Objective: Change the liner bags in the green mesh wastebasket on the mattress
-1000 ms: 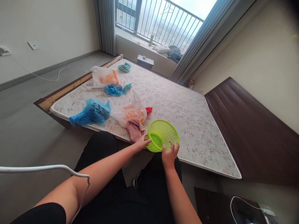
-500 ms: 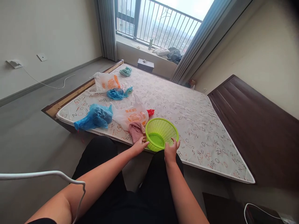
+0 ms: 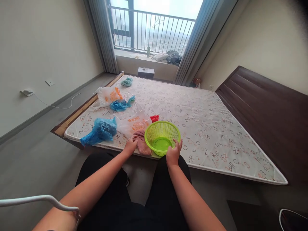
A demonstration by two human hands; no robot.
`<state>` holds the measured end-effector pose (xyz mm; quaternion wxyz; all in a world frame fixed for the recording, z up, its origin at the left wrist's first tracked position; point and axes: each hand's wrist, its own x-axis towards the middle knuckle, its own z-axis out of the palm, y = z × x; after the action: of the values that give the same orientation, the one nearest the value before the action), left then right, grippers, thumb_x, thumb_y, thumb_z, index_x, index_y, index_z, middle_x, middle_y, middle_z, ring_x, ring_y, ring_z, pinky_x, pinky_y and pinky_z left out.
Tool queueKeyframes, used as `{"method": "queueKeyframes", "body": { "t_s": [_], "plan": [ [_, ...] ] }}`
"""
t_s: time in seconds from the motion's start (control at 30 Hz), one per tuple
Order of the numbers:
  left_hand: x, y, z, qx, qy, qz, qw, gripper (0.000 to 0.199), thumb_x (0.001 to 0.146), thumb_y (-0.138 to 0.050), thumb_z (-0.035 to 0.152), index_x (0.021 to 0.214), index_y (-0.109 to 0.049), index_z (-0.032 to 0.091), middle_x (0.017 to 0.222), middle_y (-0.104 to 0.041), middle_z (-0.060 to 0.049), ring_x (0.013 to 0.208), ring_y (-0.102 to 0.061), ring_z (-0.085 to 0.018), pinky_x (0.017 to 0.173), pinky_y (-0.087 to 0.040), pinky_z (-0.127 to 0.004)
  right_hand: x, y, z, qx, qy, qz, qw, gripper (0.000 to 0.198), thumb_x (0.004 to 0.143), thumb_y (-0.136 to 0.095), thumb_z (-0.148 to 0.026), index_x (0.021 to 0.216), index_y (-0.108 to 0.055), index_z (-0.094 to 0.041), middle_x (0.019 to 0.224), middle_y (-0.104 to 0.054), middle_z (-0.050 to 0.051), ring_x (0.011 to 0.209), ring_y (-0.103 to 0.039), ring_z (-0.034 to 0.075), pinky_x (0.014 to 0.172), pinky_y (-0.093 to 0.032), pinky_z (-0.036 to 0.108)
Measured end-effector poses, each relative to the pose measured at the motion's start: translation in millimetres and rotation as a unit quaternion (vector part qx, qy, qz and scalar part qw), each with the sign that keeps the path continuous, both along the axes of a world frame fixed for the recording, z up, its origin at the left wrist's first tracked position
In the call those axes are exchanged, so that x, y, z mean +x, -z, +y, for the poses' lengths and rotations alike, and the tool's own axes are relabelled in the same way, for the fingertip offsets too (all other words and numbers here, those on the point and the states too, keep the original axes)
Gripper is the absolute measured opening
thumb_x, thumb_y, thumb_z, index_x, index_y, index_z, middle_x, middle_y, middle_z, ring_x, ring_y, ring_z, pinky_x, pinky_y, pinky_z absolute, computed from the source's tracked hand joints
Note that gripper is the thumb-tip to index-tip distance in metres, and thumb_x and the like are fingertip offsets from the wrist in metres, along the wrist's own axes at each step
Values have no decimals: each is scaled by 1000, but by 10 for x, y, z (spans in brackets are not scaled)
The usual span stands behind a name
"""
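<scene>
A lime-green plastic mesh basket (image 3: 162, 130) stands at the near edge of the mattress, its opening tipped toward me. My right hand (image 3: 174, 152) grips its right rim, thumb outside and fingers reaching over the edge. Just left of the basket lies a crumpled pink cloth (image 3: 143, 147), close against its wall. My left hand (image 3: 131, 145) pinches the cloth's left side; the fingertips are partly hidden in the folds. Behind the cloth spreads a white plastic bag with orange print (image 3: 134, 123). A small red bag (image 3: 154, 118) shows behind the basket rim.
On the letter-printed mattress (image 3: 204, 128) lie a blue plastic bag (image 3: 102, 129), another blue bag (image 3: 120, 105), a second white bag (image 3: 109, 95) and a teal coiled item (image 3: 126, 82). A dark headboard (image 3: 262, 109) stands right. A white cable (image 3: 40, 199) crosses my left arm.
My left hand has left the basket's rim and moved left onto the pink cloth, which has shifted shape. The right hand stays on the basket. The view has tilted slightly.
</scene>
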<state>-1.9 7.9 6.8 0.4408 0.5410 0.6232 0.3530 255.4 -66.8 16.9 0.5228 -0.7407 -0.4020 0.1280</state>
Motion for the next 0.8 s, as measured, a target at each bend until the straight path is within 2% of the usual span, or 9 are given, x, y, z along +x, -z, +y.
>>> {"method": "queueKeyframes", "body": {
  "t_s": [0.17,0.27,0.33,0.43,0.5,0.57,0.63,0.73,0.8],
  "plan": [
    [178,-133,564,80,97,157,980,33,90,-47,11,107,-75,16,139,-65,-14,146,-45,-26,128,-30,-45,4,-22,10,-3,9,2,1000,53,78,-41,-13,128,-60,-11,169,-26,20,160,-24,27,130,-23,47],
    [328,-149,817,135,158,264,942,30,93,-58,18,117,-76,19,165,-42,-14,160,-21,-34,131,-16,-54,-35,-38,7,6,1,7,1000,52,78,-40,-12,126,-60,-10,170,-24,21,161,-21,27,130,-23,49],
    [390,-131,937,152,226,331,904,44,91,-67,24,135,-71,26,176,-20,-9,163,-6,-38,129,-8,-61,-60,-45,-8,13,1,14,1000,51,78,-41,-11,125,-60,-10,170,-23,22,161,-20,28,130,-22,51],
    [435,-92,1085,110,256,373,885,75,90,-71,31,160,-46,34,179,1,-9,162,-4,-44,125,-13,-66,-77,-52,-42,18,-10,16,1000,51,77,-42,-10,124,-61,-10,170,-24,22,160,-22,28,129,-24,51],
    [449,-78,1175,83,227,382,892,76,93,-66,34,164,-39,34,178,3,-10,161,-9,-47,123,-19,-65,-82,-58,-67,14,-23,9,1000,52,77,-42,-10,125,-61,-12,170,-25,20,160,-25,26,129,-26,50],
    [452,-85,1256,74,205,387,896,69,93,-64,35,160,-47,29,177,-6,-15,159,-15,-47,122,-21,-63,-86,-65,-84,8,-28,3,1000,53,76,-42,-9,125,-61,-14,170,-26,18,159,-26,25,129,-27,49],
    [439,-117,1326,63,190,371,907,60,87,-71,34,145,-63,21,170,-31,-23,156,-25,-47,121,-22,-62,-92,-72,-92,6,-24,3,1000,53,76,-43,-9,126,-61,-14,170,-26,17,159,-27,25,129,-26,49],
    [397,-204,1403,42,165,320,932,37,75,-81,31,106,-75,13,129,-69,-28,137,-51,-44,114,-35,-55,-100,-77,-83,3,-25,5,1000,51,77,-42,-9,124,-61,-14,170,-26,18,160,-26,25,130,-25,49],
    [369,-271,1425,48,142,291,945,25,75,-81,32,87,-72,11,102,-76,-24,121,-62,-40,105,-44,-49,-103,-79,-67,1,-29,3,1000,50,78,-42,-8,124,-62,-13,170,-27,17,160,-24,24,130,-25,49]
  ]
}}
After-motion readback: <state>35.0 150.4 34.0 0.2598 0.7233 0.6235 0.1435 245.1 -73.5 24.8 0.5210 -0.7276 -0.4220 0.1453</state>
